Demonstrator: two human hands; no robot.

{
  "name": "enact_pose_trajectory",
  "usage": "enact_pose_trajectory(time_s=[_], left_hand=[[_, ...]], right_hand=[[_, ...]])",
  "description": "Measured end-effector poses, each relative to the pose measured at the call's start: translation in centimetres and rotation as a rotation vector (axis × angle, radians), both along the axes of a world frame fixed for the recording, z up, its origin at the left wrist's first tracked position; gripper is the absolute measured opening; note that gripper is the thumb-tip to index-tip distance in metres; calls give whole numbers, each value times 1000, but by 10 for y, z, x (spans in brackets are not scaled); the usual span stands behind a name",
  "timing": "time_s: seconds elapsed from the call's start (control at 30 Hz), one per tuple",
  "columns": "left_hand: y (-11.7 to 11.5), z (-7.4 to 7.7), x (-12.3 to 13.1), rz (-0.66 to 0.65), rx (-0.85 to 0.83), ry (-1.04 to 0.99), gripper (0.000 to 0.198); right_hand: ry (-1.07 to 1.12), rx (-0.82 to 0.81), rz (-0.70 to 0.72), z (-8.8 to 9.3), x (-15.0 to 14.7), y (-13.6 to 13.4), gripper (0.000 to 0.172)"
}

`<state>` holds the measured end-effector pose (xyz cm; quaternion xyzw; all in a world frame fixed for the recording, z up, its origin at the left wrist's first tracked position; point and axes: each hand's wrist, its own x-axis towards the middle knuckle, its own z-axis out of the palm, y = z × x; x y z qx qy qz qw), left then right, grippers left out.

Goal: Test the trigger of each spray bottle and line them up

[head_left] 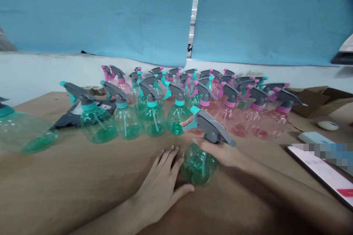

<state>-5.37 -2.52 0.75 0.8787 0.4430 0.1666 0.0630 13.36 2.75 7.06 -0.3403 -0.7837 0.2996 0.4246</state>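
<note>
A green spray bottle (pixel 200 167) with a grey and turquoise trigger head stands upright close in front of me. My right hand (pixel 220 149) reaches round its neck from the right, fingers showing behind and left of the trigger. Flat on the table, my left hand (pixel 162 181) has its fingers spread beside the bottle's left side and holds nothing. Whether its thumb touches the bottle I cannot tell. Beyond the hands runs a row of similar bottles: green ones, such as a turquoise-collared bottle (pixel 179 117), and pink ones, such as a pink-collared bottle (pixel 246 121).
Further bottles crowd behind the front row. At far left is another green bottle (pixel 26 132), near a dark plastic packet (pixel 71 115). On the right lie a phone (pixel 317 169), a white box (pixel 317 138), a white mouse (pixel 327 125) and an open cardboard box (pixel 322 99).
</note>
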Motion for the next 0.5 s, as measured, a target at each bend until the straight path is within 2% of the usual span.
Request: enact_pose_trajectory(time_s=[0.17, 0.33, 0.5], left_hand=[[0, -2, 0, -13, 53, 2, 61], [0, -2, 1, 3, 75, 22, 63], [0, 1, -1, -4, 55, 52, 61]], right_hand=[[105, -76, 82, 0, -1, -3, 38], [108, -151, 42, -6, 1, -3, 34], [35, -84, -17, -6, 4, -1, 24]])
